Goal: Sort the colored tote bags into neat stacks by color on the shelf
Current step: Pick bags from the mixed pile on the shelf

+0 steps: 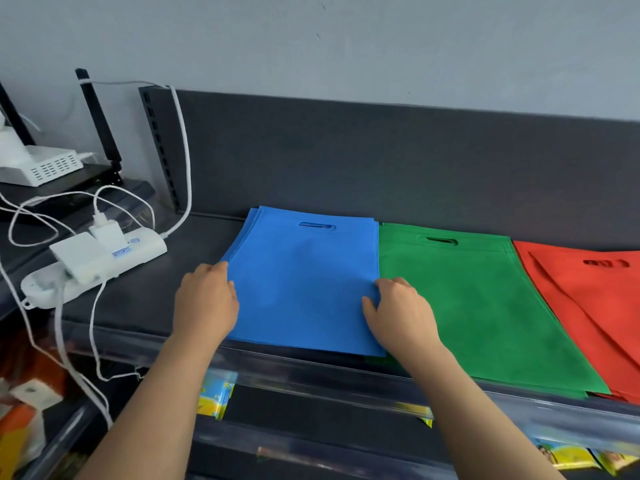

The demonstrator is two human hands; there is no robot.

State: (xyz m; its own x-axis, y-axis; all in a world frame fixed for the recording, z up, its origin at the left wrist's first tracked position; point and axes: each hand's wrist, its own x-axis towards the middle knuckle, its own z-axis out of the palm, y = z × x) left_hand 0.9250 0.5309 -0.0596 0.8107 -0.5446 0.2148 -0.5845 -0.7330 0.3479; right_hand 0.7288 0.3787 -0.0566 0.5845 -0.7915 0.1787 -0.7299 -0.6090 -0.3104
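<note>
Nearly done: blue stack, green stack and red stack lie side by side on the shelf, left hand and right hand pressing loosely curled, ungripping, against the blue stack's edges, red bags unsquared.

A single view is given, taken from a camera worn on the head. The scene is looked at forward and steeply downward, across a dark shelf toward a grey wall behind it. The shelf is seen from close by, at arm's reach, with both forearms entering from the lower edge. Straight lines are bowed by the wide lens. No second view is provided, so nothing is shared.
</note>
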